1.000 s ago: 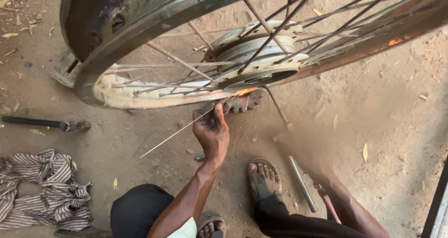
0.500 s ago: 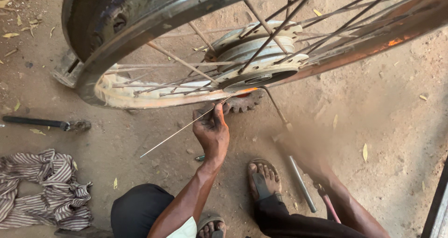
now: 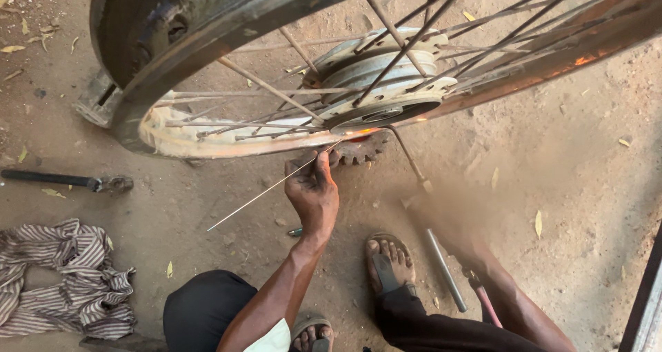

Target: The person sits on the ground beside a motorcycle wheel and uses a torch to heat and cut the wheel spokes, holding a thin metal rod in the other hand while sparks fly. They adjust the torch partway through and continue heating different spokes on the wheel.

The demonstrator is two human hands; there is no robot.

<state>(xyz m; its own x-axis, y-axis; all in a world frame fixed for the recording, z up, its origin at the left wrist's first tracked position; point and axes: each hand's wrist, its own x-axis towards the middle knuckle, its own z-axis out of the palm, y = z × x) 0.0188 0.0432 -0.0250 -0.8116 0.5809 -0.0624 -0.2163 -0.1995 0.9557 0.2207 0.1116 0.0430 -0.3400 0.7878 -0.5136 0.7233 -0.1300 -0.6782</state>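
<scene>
A spoked wheel with a dark rim (image 3: 207,42) and a silver hub (image 3: 386,83) fills the top of the view, with a toothed sprocket (image 3: 358,148) just under the hub. My left hand (image 3: 314,193) pinches a thin loose spoke (image 3: 255,200) below the hub; the spoke slants down to the left. My right hand (image 3: 441,217) is a motion blur to the right of it, close to the bent end of another spoke (image 3: 417,173). I cannot make out its fingers.
The ground is bare dirt with dry leaves. A dark-handled tool (image 3: 65,181) lies at the left, above a striped cloth (image 3: 62,283). A metal rod (image 3: 445,269) lies beside my sandalled foot (image 3: 389,262). A dark frame edge (image 3: 645,304) runs along the right border.
Almost nothing differs. My left hand stays on the loose spoke under the hub, and my right hand remains blurred in the same spot.
</scene>
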